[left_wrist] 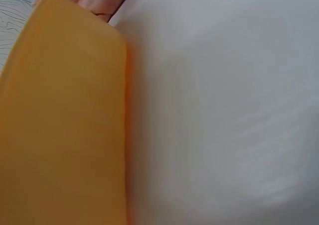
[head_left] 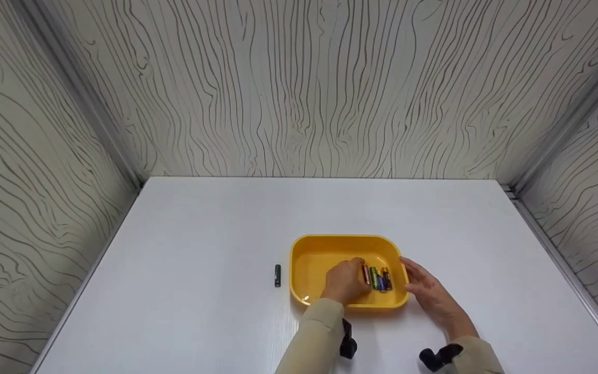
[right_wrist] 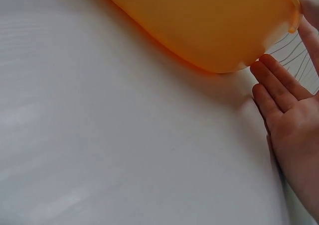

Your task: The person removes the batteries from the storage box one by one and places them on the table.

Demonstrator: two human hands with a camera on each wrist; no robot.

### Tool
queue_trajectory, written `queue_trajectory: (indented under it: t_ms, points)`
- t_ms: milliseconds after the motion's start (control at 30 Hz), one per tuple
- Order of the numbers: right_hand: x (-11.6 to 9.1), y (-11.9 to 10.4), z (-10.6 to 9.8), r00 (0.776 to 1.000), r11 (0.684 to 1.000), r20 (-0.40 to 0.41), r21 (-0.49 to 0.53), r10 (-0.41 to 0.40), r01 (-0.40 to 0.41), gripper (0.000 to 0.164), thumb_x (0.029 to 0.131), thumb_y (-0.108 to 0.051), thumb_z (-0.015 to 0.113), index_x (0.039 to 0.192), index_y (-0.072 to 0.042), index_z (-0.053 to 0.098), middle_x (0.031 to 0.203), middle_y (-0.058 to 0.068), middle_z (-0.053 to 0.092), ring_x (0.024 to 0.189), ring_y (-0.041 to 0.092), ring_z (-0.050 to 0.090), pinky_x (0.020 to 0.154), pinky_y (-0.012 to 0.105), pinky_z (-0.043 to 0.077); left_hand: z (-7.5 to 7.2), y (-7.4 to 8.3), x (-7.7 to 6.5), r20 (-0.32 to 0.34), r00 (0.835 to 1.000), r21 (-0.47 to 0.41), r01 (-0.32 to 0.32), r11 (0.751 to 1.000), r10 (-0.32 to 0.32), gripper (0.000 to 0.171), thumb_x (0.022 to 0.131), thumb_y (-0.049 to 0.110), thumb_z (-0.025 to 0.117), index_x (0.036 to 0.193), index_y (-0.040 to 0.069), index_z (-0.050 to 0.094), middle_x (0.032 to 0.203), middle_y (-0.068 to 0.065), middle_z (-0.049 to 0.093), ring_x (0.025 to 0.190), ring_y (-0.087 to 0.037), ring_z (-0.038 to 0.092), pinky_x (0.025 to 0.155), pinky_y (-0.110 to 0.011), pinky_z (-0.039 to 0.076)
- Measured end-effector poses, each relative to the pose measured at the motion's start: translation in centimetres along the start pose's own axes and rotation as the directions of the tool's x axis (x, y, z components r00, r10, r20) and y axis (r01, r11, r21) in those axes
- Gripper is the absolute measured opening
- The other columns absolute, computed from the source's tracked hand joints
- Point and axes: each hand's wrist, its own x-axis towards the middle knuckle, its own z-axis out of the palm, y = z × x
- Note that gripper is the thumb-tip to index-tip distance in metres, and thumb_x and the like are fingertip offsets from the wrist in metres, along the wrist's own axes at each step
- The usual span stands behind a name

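Observation:
A yellow plastic tray (head_left: pixel 309 259) sits on the white table. My left hand (head_left: pixel 344 280) reaches over its near rim and pinches a reddish battery (head_left: pixel 366 274) lengthwise, finger at the far end and thumb at the near end. Right beside it, several batteries (head_left: pixel 380 279) in green, blue-purple and dark colours lie side by side on the tray floor. My right hand (head_left: pixel 429 293) rests against the tray's right outer wall, its fingers fairly straight in the right wrist view. The left wrist view shows the tray's outer wall (left_wrist: pixel 65 115) but hides the pinch.
A dark battery (head_left: pixel 277 276) lies on the white table (head_left: pixel 200 249), left of the tray. Wood-grain panels (head_left: pixel 299 93) stand behind the table and at both sides. Black wrist devices (head_left: pixel 348 340) hang under both sleeves.

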Motion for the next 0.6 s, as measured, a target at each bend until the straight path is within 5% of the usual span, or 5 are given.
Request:
queue_trajectory:
  t_ms: [333, 600]
  points:
    - [0.06, 0.07, -0.01, 1.000, 0.999, -0.005, -0.034, -0.005, 0.005, 0.065, 0.093, -0.009, 0.058, 0.151, -0.013, 0.029, 0.133, -0.034, 0.042, 0.120, -0.024, 0.040, 0.123, 0.050, 0.000, 0.12, -0.27, 0.17, -0.010, 1.000, 0.010, -0.011, 1.000, 0.011, 0.049, 0.073, 0.029, 0.084, 0.117, 0.020, 0.065, 0.100, 0.002, 0.069, 0.086, -0.013, 0.056, 0.096, -0.034, 0.049]
    - [-0.10, -0.10, -0.07, 1.000, 0.999, -0.016, -0.052, 0.016, -0.017, 0.067, 0.093, -0.009, 0.058, 0.152, -0.014, 0.026, 0.134, -0.033, 0.041, 0.122, -0.023, 0.039, 0.111, 0.017, 0.025, -0.30, -0.23, 0.03, -0.023, 0.998, 0.074, -0.053, 0.996, 0.055, 0.049, 0.070, 0.036, 0.085, 0.113, 0.022, 0.067, 0.098, 0.003, 0.072, 0.085, -0.012, 0.061, 0.091, -0.031, 0.051]
